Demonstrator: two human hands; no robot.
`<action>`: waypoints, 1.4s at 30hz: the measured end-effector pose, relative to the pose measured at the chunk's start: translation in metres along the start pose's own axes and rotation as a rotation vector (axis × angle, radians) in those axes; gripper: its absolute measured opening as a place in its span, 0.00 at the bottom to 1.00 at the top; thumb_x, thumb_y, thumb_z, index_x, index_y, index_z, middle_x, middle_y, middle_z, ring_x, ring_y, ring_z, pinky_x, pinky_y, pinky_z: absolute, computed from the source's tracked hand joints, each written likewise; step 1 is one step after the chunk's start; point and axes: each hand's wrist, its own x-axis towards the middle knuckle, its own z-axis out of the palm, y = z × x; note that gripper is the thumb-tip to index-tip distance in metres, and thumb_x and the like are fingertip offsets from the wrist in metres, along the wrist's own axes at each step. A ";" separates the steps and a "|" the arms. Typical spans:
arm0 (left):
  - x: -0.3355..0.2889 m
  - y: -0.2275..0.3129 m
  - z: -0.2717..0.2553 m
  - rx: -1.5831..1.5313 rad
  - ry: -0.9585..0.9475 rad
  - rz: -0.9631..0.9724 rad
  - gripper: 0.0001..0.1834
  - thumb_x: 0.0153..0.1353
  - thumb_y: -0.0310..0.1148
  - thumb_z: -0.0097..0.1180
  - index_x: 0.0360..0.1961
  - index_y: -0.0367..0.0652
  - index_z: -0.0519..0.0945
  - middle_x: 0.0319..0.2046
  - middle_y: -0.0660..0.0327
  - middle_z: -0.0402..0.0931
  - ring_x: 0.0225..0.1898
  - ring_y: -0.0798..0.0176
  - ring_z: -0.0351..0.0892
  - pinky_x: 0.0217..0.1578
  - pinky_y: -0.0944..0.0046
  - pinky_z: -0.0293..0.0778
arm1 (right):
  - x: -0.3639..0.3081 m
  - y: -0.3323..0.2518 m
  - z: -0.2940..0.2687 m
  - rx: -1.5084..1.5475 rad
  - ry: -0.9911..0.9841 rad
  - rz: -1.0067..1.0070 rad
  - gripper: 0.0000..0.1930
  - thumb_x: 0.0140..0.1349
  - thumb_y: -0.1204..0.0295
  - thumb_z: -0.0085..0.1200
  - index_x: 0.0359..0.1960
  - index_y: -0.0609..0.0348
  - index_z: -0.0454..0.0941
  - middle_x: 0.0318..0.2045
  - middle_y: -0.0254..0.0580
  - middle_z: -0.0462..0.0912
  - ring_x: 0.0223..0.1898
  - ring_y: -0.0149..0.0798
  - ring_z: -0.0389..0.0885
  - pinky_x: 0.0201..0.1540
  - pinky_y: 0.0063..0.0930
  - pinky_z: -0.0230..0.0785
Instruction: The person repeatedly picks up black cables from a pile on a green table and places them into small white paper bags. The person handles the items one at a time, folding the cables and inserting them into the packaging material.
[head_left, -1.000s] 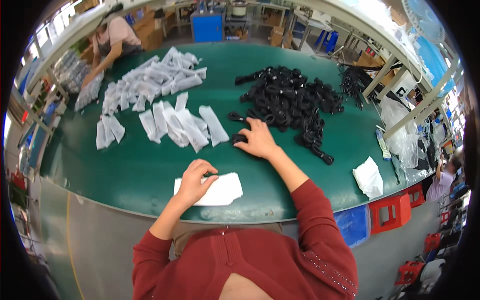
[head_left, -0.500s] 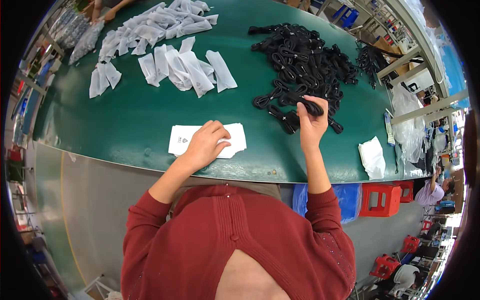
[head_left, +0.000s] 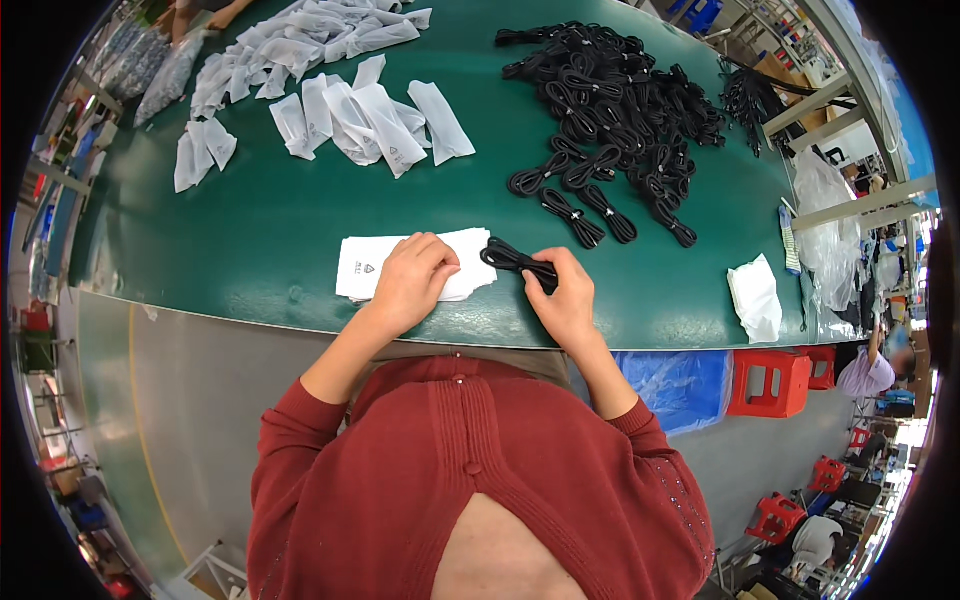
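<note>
My left hand (head_left: 412,277) lies over a stack of flat white bags (head_left: 474,258) near the table's front edge. Its fingers are curled toward the thumb, pinching at the top bag; the exact grip is partly hidden. Just right of the stack, my right hand (head_left: 562,293) holds a bundled black cable (head_left: 511,257) between thumb and fingers. The cable's looped end points left, close to the bags' right edge. Beyond the right hand lies a large heap of bundled black cables (head_left: 600,110), with several loose bundles at its near side.
Filled white bags (head_left: 375,120) lie across the far left of the green table (head_left: 250,230). A crumpled white bag (head_left: 755,298) lies at the right. Past the right edge are clear plastic (head_left: 828,220) and a metal frame; a red stool (head_left: 768,382) and blue bin (head_left: 675,388) stand below.
My right hand has carried the black cable from the heap left and nearer, up to the white bags. My left hand stays on the stack, its fingers and thumb now closer together.
</note>
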 end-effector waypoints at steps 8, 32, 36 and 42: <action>0.001 0.005 -0.003 -0.085 0.001 -0.135 0.03 0.58 0.23 0.59 0.32 0.36 0.77 0.28 0.58 0.75 0.31 0.58 0.75 0.35 0.63 0.71 | -0.012 -0.023 -0.001 0.110 0.106 -0.197 0.14 0.51 0.81 0.64 0.38 0.63 0.73 0.34 0.49 0.79 0.29 0.48 0.80 0.29 0.36 0.72; 0.014 0.038 -0.031 -0.157 0.007 0.085 0.06 0.56 0.21 0.59 0.32 0.39 0.74 0.38 0.57 0.76 0.41 0.53 0.74 0.42 0.60 0.71 | 0.001 -0.044 -0.004 0.592 -0.238 -0.111 0.19 0.61 0.79 0.57 0.56 0.60 0.74 0.49 0.44 0.71 0.40 0.30 0.73 0.41 0.21 0.68; 0.027 0.028 -0.044 -0.513 -0.001 -0.092 0.04 0.61 0.23 0.58 0.32 0.39 0.74 0.38 0.62 0.76 0.38 0.66 0.73 0.41 0.67 0.70 | 0.014 -0.056 0.002 0.758 -0.059 -0.148 0.20 0.59 0.82 0.57 0.55 0.62 0.75 0.51 0.48 0.70 0.40 0.32 0.76 0.39 0.23 0.71; 0.083 -0.026 -0.102 -0.983 0.354 -0.208 0.13 0.68 0.36 0.57 0.44 0.36 0.79 0.23 0.72 0.68 0.23 0.78 0.61 0.25 0.75 0.55 | 0.037 -0.010 -0.021 -0.206 0.218 -0.193 0.18 0.54 0.78 0.62 0.48 0.62 0.77 0.47 0.49 0.73 0.43 0.47 0.76 0.43 0.37 0.71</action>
